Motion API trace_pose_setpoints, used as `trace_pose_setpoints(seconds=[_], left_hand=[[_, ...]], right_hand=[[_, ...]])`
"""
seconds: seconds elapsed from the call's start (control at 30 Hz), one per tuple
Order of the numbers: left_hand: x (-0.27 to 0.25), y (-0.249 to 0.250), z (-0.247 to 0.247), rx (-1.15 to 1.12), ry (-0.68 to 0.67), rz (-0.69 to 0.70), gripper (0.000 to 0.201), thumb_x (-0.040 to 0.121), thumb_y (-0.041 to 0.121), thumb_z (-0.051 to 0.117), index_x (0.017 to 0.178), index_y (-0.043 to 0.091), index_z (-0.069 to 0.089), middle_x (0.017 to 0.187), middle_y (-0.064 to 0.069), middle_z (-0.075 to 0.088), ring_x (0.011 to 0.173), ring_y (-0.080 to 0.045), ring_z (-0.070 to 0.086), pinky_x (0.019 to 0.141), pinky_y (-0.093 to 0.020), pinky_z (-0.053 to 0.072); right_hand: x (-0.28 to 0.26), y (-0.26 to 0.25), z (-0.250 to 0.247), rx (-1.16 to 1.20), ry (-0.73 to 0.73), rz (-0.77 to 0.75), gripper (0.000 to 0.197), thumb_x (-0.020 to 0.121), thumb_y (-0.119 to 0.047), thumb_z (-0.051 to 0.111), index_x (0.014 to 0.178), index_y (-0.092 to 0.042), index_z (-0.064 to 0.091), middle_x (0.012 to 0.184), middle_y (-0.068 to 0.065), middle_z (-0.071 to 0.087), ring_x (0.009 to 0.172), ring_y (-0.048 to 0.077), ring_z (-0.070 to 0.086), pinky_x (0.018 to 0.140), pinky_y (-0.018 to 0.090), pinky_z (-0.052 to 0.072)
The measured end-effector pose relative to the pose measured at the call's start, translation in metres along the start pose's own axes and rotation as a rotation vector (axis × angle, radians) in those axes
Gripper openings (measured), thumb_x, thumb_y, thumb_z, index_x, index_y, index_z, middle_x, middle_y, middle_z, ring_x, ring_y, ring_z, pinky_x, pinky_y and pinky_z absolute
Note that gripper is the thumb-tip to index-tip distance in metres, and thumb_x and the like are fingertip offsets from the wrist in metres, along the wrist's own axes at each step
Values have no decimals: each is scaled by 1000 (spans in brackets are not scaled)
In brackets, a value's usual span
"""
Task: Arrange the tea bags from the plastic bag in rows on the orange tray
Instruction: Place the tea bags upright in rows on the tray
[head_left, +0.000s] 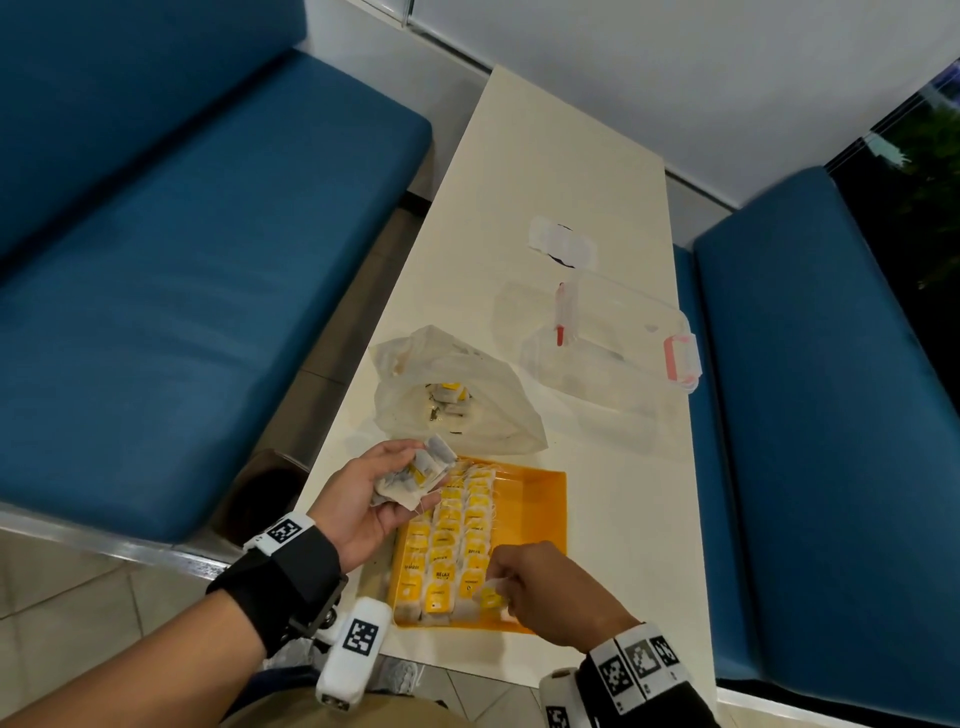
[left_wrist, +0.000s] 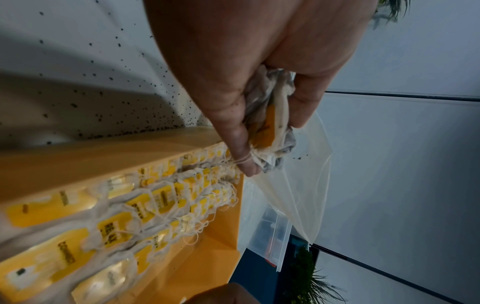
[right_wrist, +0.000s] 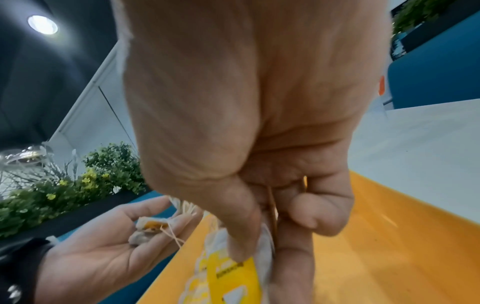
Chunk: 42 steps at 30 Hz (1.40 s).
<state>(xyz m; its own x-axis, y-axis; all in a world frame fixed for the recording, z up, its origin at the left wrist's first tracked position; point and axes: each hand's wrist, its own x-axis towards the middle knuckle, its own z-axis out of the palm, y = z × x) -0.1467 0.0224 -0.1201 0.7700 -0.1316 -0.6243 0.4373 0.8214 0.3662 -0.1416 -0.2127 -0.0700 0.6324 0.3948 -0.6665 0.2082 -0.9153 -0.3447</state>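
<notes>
Your right hand (head_left: 545, 587) pinches 1 tea bag (head_left: 491, 596) at the orange tray (head_left: 540, 499)'s near edge, starting a new row. Your left hand (head_left: 371, 499) clutches a spare bunch (head_left: 415, 475); lay this 1 flat beside its neighbours.

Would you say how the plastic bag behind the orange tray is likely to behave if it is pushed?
The plastic bag looks thin and crumpled, so it would probably buckle rather than slide. It seems light: only a few tea bags show inside. Its mouth gapes open, so those might spill.

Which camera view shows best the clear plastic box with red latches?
The head view: the clear plastic box with red latches lies whole on the table. The left wrist view shows only a corner; the right wrist view shows none.
</notes>
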Motion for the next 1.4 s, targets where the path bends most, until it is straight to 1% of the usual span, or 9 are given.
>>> trace_pose_setpoints(seconds=[0.1,0.33,0.47,0.63,0.83,1.03,1.17,1.3,1.4], left_hand=[[1,0,-1,7,14,0,43,84,12,63,126,3,60,126,-26,65,113,-41,67,90,-54,55],[2,0,0,13,4,-7,34,93,9,57,126,3,58,124,-27,66,113,-43,66,91,-53,54],[1,1,1,25,15,-10,33,95,9,56,127,2,58,122,-26,67,112,-42,67,91,-52,54],[1,1,1,41,19,-13,33,95,9,56,127,2,58,123,-25,68,111,-41,68,90,-51,55],[1,1,0,73,11,-10,40,89,12,61,128,3,58,124,-25,67,114,-41,67,89,-55,56],[0,0,-1,90,7,-8,35,91,13,60,126,6,61,126,-24,66,113,-38,68,92,-59,53],[-3,0,1,85,15,-11,33,95,11,57,128,4,60,126,-25,66,112,-38,68,91,-59,54],[-6,2,4,70,27,-7,34,96,15,56,127,0,62,126,-25,65,112,-39,67,91,-56,55],[-9,3,10,47,12,-15,40,94,23,57,124,-3,64,119,-23,69,104,-36,70,92,-53,56]], right_hand=[[2,-6,2,-73,-38,-39,19,100,-14,50,110,-17,67,106,4,68,89,17,58,77,29,48],[19,-13,10,-179,-135,-33,28,94,-5,55,116,-19,65,119,6,66,107,23,59,81,33,49],[25,-14,21,-202,-108,-8,28,94,-6,56,118,-18,65,121,8,64,111,25,58,77,30,44],[24,-14,34,-133,2,34,26,95,-14,54,119,-18,63,125,6,59,117,24,53,92,31,45],[21,-13,38,-44,38,77,33,83,-22,72,98,-26,43,104,-5,47,95,14,42,75,27,37],[24,-18,41,-44,67,97,38,80,-19,74,96,-23,39,101,-3,43,91,14,40,57,14,30],[21,-16,38,1,75,116,43,76,-24,77,98,-24,40,105,-3,45,93,15,44,60,13,33],[16,-22,20,61,293,16,38,79,-36,76,107,-30,50,109,-11,50,93,11,56,79,28,50],[13,-45,0,87,513,-280,23,85,-42,65,105,-33,57,102,-21,45,75,4,54,70,30,52]])
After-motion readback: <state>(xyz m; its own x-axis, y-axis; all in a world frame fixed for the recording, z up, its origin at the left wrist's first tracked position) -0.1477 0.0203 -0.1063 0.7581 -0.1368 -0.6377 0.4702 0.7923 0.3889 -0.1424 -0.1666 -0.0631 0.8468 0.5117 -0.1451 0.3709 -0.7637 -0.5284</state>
